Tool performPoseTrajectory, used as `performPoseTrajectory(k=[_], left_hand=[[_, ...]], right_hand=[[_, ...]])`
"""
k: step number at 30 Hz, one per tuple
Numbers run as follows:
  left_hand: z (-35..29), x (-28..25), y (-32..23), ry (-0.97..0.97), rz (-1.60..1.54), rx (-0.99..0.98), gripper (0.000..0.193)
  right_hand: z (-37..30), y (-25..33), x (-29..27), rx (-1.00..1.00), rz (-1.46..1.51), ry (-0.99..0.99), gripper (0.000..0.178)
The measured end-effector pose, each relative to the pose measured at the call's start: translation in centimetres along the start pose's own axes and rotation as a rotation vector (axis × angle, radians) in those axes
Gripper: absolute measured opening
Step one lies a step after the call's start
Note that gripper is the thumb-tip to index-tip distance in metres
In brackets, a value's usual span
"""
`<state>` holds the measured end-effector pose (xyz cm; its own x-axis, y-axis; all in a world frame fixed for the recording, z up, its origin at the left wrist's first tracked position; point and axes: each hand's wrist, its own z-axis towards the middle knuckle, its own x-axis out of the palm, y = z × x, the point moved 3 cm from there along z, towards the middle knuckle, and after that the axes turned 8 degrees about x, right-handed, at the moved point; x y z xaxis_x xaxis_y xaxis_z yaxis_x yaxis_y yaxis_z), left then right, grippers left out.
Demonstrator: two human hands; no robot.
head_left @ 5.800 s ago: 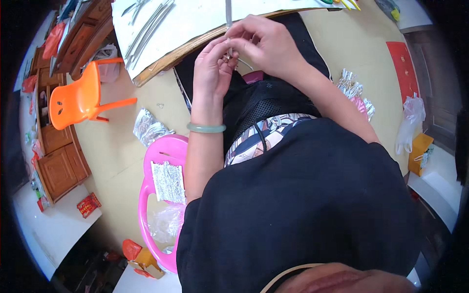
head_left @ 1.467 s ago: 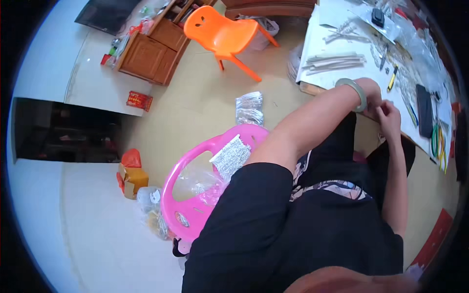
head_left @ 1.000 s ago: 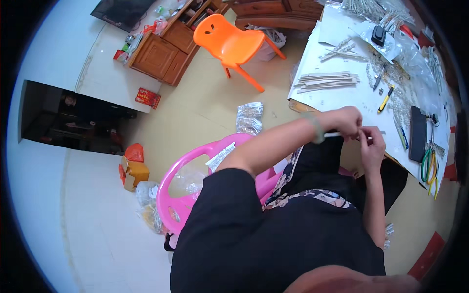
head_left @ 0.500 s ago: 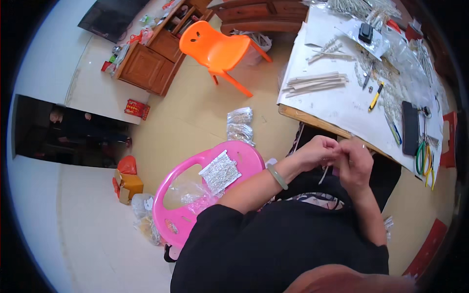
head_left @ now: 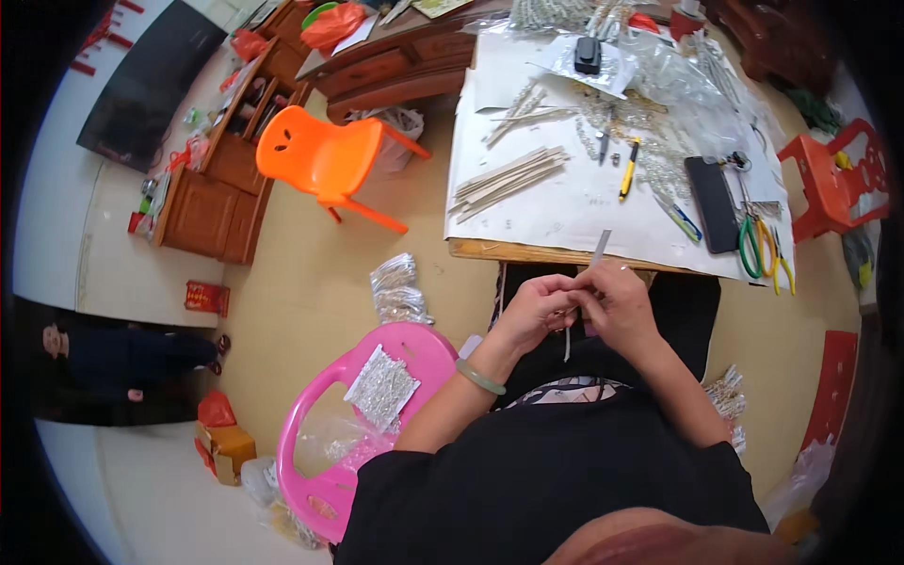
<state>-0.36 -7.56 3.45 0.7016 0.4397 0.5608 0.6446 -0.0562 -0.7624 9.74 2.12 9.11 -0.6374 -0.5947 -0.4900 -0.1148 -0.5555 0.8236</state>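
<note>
My left hand (head_left: 535, 313), with a pale green bangle (head_left: 480, 379) on its wrist, and my right hand (head_left: 617, 306) meet in front of my body near the table's front edge. Both are closed, fingertips pinched together. A thin pale strip (head_left: 601, 247) juts up from the right hand's fingers, and a narrow whitish end (head_left: 567, 347) hangs below the hands. Whether these are one piece is hidden by the fingers. On the white-covered table (head_left: 556, 212) beyond lie a bundle of similar pale flat strips (head_left: 513, 181), a yellow craft knife (head_left: 629, 169) and a blue-and-green cutter (head_left: 680, 218).
A pink chair (head_left: 294, 438) at my left bears a card wound with sparkly trim (head_left: 381, 388). Silvery packets (head_left: 400, 290) lie on the floor. An orange chair (head_left: 325, 160) stands farther off. Pliers (head_left: 783, 262), scissors (head_left: 750, 247) and a dark case (head_left: 713, 204) rest at the table's right.
The view has swung to the right, so the table sits farther left in it. My hands remain together, and a pale strip now shows above the right hand.
</note>
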Motion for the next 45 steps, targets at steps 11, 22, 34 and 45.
performPoseTrajectory(k=[11, 22, 34, 45], left_hand=[[0.0, 0.5, 1.5, 0.008, 0.035, 0.039, 0.01], [0.7, -4.8, -2.8, -0.436, 0.182, 0.555, 0.013], [2.5, 0.4, -0.2, -0.122, 0.091, 0.155, 0.013], [3.5, 1.5, 0.7, 0.059, -0.056, -0.058, 0.014]], right_hand=[[0.4, 2.1, -0.6, -0.125, 0.123, -0.038, 0.008], [-2.0, -1.6, -3.9, 0.506, 1.059, 0.411, 0.009], [-0.5, -4.4, -3.1, 0.445, 0.463, 0.012, 0.008], [1.7, -6.7, -2.5, 0.549, 0.657, 0.033, 0.016]])
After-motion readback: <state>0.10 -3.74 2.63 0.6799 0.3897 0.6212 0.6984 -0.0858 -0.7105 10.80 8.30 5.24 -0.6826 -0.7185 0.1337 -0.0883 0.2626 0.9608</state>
